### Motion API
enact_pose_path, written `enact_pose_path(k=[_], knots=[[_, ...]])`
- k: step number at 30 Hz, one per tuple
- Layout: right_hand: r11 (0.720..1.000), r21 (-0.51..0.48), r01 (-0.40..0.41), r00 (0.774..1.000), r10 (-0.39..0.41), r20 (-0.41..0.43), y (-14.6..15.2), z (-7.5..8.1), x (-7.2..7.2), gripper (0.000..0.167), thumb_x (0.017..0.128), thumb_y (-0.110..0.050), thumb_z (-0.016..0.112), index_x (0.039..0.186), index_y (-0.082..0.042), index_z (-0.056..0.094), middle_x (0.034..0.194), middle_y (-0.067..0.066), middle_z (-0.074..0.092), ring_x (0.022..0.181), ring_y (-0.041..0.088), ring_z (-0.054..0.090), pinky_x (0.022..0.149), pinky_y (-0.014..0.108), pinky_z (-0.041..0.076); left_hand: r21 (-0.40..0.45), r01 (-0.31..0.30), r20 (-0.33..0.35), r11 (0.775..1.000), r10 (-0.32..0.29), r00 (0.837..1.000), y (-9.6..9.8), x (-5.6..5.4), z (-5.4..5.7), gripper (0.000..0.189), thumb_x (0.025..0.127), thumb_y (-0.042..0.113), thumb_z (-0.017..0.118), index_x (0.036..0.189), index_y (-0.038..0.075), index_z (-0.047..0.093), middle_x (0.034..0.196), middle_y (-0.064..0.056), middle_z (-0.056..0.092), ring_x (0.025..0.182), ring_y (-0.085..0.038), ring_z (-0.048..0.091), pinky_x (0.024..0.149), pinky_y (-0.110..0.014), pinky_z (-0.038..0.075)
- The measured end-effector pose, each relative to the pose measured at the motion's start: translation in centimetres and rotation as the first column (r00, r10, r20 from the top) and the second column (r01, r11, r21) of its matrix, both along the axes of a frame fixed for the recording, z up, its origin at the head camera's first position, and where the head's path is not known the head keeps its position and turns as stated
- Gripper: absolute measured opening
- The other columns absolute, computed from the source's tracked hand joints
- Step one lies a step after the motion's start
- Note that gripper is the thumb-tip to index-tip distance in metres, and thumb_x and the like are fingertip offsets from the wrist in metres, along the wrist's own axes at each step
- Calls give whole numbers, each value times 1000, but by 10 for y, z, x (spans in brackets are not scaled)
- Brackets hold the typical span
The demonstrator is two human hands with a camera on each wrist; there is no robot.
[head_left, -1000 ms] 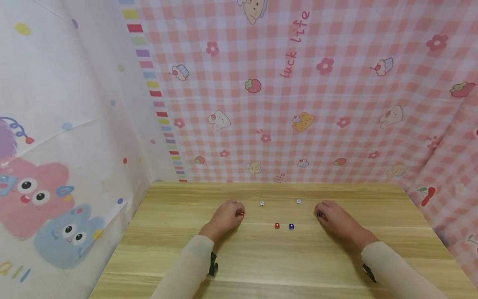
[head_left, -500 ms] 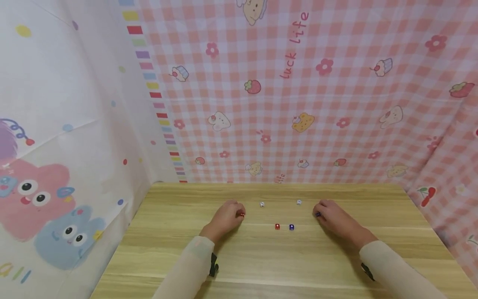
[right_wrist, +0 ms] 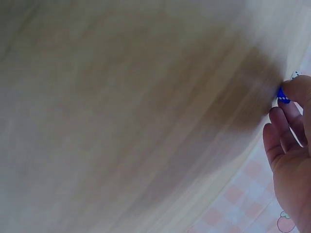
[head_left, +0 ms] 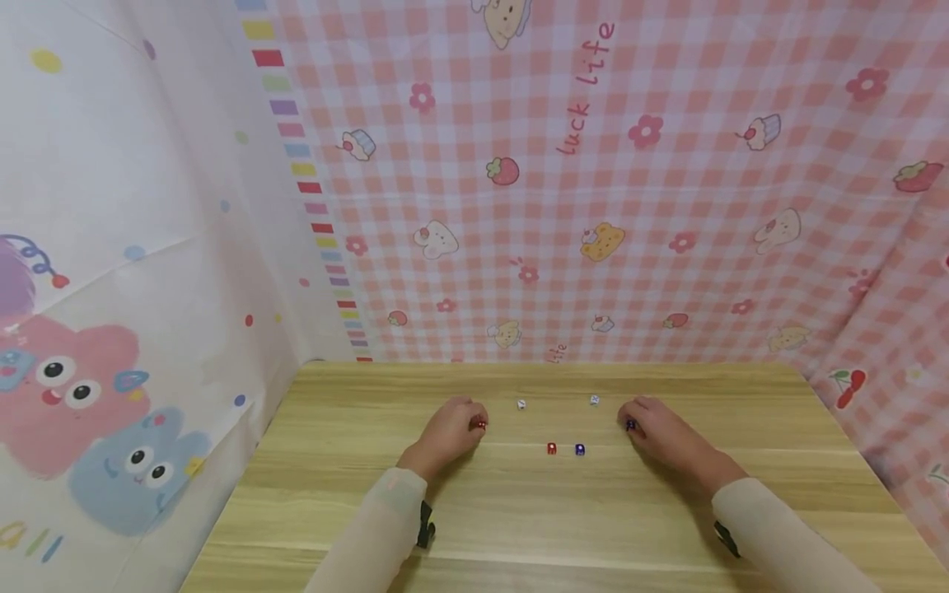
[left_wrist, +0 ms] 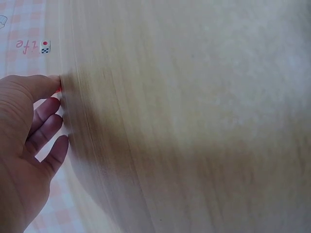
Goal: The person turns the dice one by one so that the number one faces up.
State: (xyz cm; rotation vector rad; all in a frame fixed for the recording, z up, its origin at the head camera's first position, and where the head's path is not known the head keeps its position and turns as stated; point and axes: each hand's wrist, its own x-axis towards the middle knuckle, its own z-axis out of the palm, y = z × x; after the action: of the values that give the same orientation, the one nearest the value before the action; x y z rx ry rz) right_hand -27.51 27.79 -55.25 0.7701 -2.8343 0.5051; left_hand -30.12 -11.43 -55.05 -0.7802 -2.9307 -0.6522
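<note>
My left hand (head_left: 451,428) pinches a red die (head_left: 482,425) between thumb and fingers, low over the tabletop; in the left wrist view only a sliver of its red shows at the thumb tip. On the other side my right hand (head_left: 658,428) pinches a blue die (right_wrist: 283,96), whose white pips face the right wrist camera. Between the hands, a second red die (head_left: 552,449) and a second blue die (head_left: 581,450) lie side by side with a small gap. Farther back sit two white dice, the left one (head_left: 521,404) nearer my left hand and the right one (head_left: 595,400) nearer my right.
The wooden table (head_left: 519,527) carries all the dice. A pink checked cloth (head_left: 549,206) hangs along its back edge, and a white printed cloth (head_left: 222,247) hangs at the left. Each forearm wears a dark strap below the hand.
My right hand has shifted slightly left with the blue die in its fingers. The left hand holds its place with the red die, and the dice on the table lie as before.
</note>
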Motion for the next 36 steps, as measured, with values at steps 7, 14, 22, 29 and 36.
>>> enact_pose_path(k=[7, 14, 22, 29, 36], knots=[[1000, 7, 17, 1000, -17, -25, 2, 4, 2, 17, 87, 0, 77, 98, -9, 68, 97, 4, 66, 97, 27, 65, 89, 50, 55, 6, 0, -14, 1000, 0, 1000, 0, 0, 0, 8, 89, 10, 78, 92, 16, 73, 87, 3, 59, 83, -14, 53, 76, -32, 50], [1000, 3, 9, 999, -9, -33, 5, 4, 1, 16, 87, 0, 76, 95, -11, 67, 95, 1, 64, 95, 25, 63, 87, 49, 54, 0, -10, -10, 1000, 10, 1000, 0, 0, -1, 8, 89, 10, 77, 93, 16, 72, 87, 3, 59, 83, -13, 52, 76, -32, 49], [999, 25, 41, 999, -41, -2, 5, 2, 2, 15, 88, -3, 76, 96, -12, 68, 95, 0, 61, 92, 22, 60, 84, 48, 54, 2, -4, -20, 1000, 4, 1000, 1, 0, -1, 8, 89, 10, 78, 92, 15, 72, 87, 2, 60, 83, -14, 53, 77, -33, 50], [999, 24, 23, 999, -22, -32, 6, 2, 2, 17, 86, 2, 74, 96, -12, 73, 95, 0, 60, 88, 16, 58, 79, 41, 55, 5, -17, -15, 1000, 17, 1000, 1, 1, -2, 8, 90, 10, 77, 93, 15, 73, 88, 2, 59, 83, -14, 52, 76, -33, 50], [1000, 23, -18, 997, 19, -74, 8, 1, 3, 19, 86, 4, 75, 97, -12, 74, 96, 1, 62, 88, 16, 59, 78, 40, 55, 15, -11, -16, 1000, 11, 1000, 2, 2, 0, 8, 90, 9, 77, 92, 15, 72, 90, 0, 61, 86, -16, 55, 79, -36, 51]])
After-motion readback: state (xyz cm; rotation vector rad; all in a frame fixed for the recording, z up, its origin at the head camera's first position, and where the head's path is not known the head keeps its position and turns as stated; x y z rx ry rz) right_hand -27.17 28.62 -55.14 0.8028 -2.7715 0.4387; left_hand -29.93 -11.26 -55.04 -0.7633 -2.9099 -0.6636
